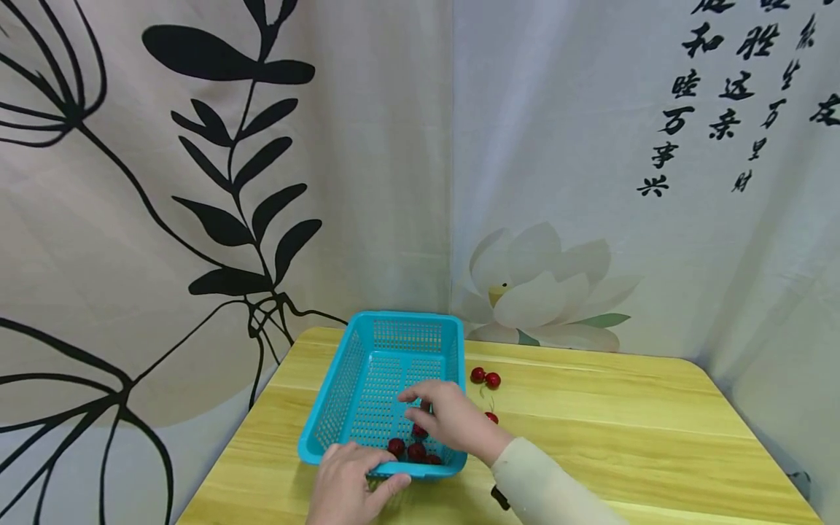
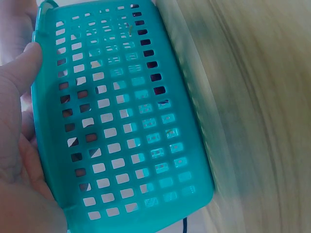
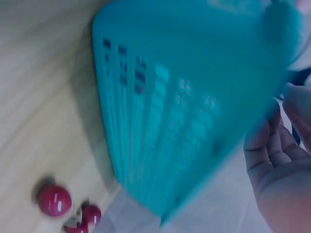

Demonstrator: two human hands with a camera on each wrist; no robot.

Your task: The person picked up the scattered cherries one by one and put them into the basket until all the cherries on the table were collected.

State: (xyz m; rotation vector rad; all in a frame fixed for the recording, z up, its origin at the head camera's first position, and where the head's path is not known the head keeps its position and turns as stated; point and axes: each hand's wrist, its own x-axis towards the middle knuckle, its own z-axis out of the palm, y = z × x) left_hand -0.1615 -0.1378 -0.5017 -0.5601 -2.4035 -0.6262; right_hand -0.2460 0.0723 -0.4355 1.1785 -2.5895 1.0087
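Note:
A blue plastic basket (image 1: 380,318) with perforated sides stands on the wooden table. My left hand (image 1: 348,481) grips its near rim, thumb outside, as the left wrist view also shows. Over the basket's near right part is my right hand (image 1: 446,419), its fingers bent and pinching a dark red cherry (image 1: 425,405), partly hidden by them. Below it, several cherries (image 1: 416,452) lie in the near end of the basket. In the right wrist view the right hand (image 3: 282,165) shows curled fingers beside the blurred basket wall.
Right of the basket, a pair of cherries (image 1: 485,378) lies on the table (image 1: 623,415), with another cherry (image 1: 491,418) nearer, partly hidden by the right hand. A printed curtain (image 1: 387,182) hangs behind the table. A small black object (image 1: 500,498) shows beside the right sleeve.

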